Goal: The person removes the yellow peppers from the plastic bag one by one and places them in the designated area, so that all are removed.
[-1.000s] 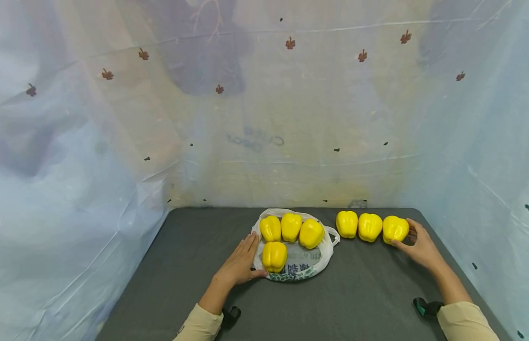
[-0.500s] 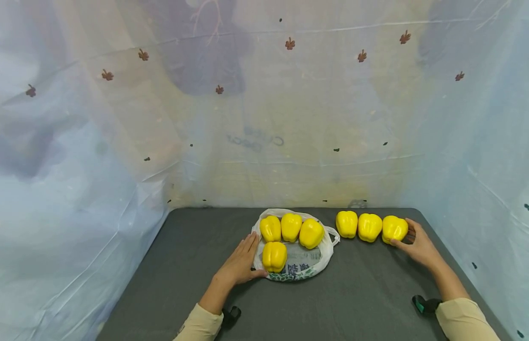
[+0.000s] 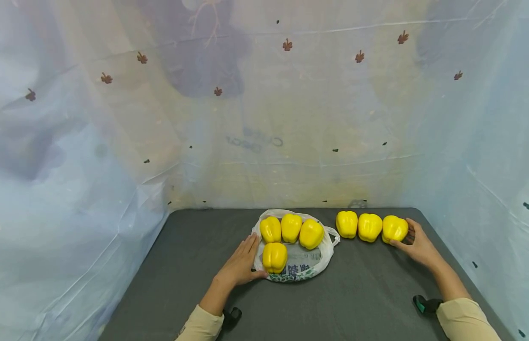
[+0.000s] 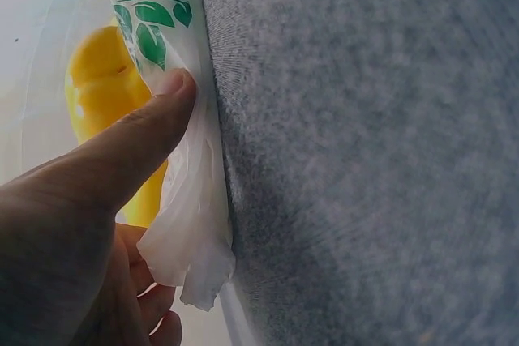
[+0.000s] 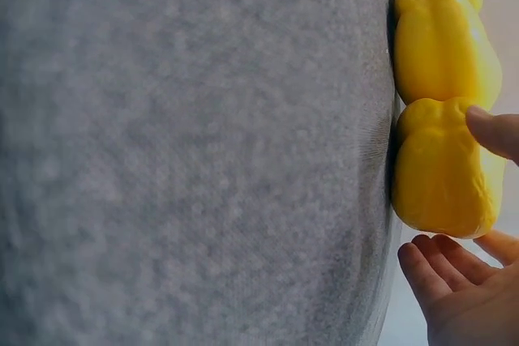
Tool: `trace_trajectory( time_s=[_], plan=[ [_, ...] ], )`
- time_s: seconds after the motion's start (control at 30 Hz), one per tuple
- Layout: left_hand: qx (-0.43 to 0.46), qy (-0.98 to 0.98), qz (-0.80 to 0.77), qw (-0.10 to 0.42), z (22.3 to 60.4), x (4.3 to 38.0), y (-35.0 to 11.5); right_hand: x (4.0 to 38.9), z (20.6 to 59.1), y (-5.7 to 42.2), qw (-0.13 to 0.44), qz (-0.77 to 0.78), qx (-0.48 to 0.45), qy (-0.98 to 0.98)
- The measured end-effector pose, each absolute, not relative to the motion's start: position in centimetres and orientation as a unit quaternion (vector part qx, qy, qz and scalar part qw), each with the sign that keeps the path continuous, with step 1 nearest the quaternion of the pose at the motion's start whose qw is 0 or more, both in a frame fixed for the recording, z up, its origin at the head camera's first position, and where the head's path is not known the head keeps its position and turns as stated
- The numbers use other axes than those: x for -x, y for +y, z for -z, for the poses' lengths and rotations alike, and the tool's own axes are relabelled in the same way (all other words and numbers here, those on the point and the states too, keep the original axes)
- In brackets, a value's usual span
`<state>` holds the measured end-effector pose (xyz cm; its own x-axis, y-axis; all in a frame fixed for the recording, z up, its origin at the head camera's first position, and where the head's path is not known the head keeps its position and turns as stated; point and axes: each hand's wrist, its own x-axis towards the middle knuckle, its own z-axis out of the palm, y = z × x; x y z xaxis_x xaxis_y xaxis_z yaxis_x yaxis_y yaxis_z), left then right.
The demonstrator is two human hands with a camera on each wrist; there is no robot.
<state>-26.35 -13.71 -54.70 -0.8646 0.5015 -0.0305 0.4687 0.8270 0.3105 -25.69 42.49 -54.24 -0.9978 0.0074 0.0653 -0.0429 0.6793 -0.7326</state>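
Observation:
A white plastic bag [image 3: 328, 253] with green leaf print lies open on the dark table, several yellow bell peppers [image 3: 275, 258] inside its rolled rim. My left hand [image 3: 239, 261] rests against the bag's left side, fingers straight; in the left wrist view its thumb [image 4: 154, 135] touches the bag's wall. Three more yellow bell peppers stand in a row to the right. At the rightmost bell pepper [image 3: 394, 228], my right hand [image 3: 422, 246] holds it between thumb and index finger. In the right wrist view the other fingers [image 5: 438, 269] are apart from that bell pepper [image 5: 446, 172].
The middle bell pepper [image 3: 369, 227] and the left one [image 3: 347, 224] of the row stand close beside the held one. A bag handle [image 3: 334, 235] sticks out toward the row. The grey tabletop [image 3: 332, 308] ends at hanging printed sheets [image 3: 290, 180] behind and at both sides.
The rightmost bell pepper and my right hand have shifted very slightly left. My left hand stays at the bag, and the head view has tilted a little.

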Motion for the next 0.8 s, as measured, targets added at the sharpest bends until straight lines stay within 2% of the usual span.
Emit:
trace_trajectory(
  time_s=[0.8],
  plan=[
    [-0.255, 0.954, -0.150, 0.052, 54.7, 26.3, -13.7, 23.5, 52.8, 41.1, 0.106, -0.374, -0.012, -0.921]
  ],
)
